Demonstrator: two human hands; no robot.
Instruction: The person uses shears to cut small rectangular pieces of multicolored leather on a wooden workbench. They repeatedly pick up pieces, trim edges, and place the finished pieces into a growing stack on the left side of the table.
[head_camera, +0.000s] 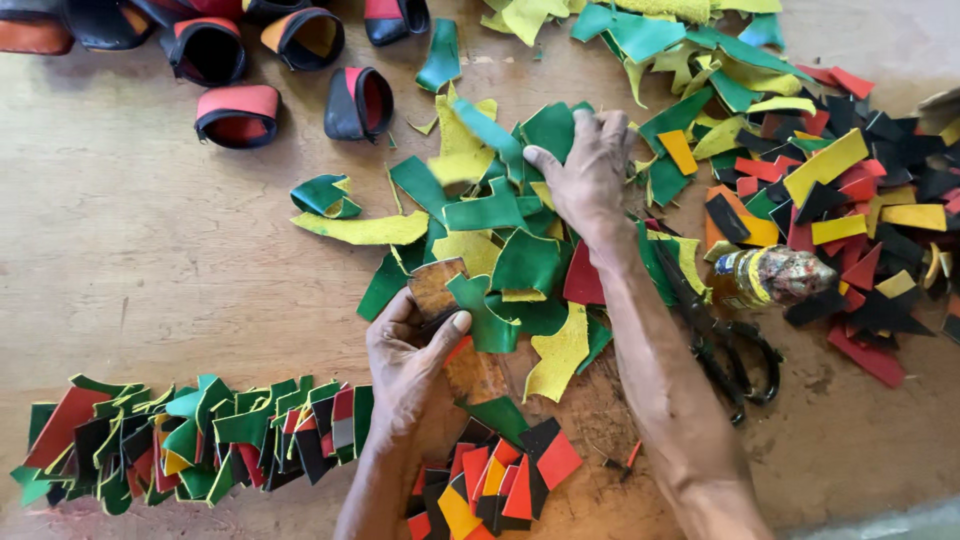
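Wooden tabletop (150, 250) fills the view, worn and pale, and it's crowded. Biggest thing on it is the loose heap of green and yellow leather scraps (500, 230) across the middle, spilling up toward the top edge. Over on the right, a second spread of smaller cut pieces in black, red, yellow and orange (860, 220), well scattered.

Along the bottom left runs a long overlapped row of assembled pieces (200, 440), green, black, red, yellow, lying neatly edge over edge. That looks like finished work, and plenty of it. A shorter fan of red, black and orange pieces (490, 480) sits just beside the left wrist, seemingly a batch under way. With both heaps this full, I'd judge much is left.

Top left, a cluster of curved black-and-red bands (240, 115). Black scissors (735, 350) lie just right of the right forearm, a small bottle with a crusted cap (775, 275) near them.

Now the hands. The right hand (590, 180) is down on the green heap, fingers curled, pressing or picking; whether it grips a scrap, I cannot tell. The left hand (410, 360) pinches a brown pattern piece (435, 285), thumb across its lower edge, with a green scrap touching it.
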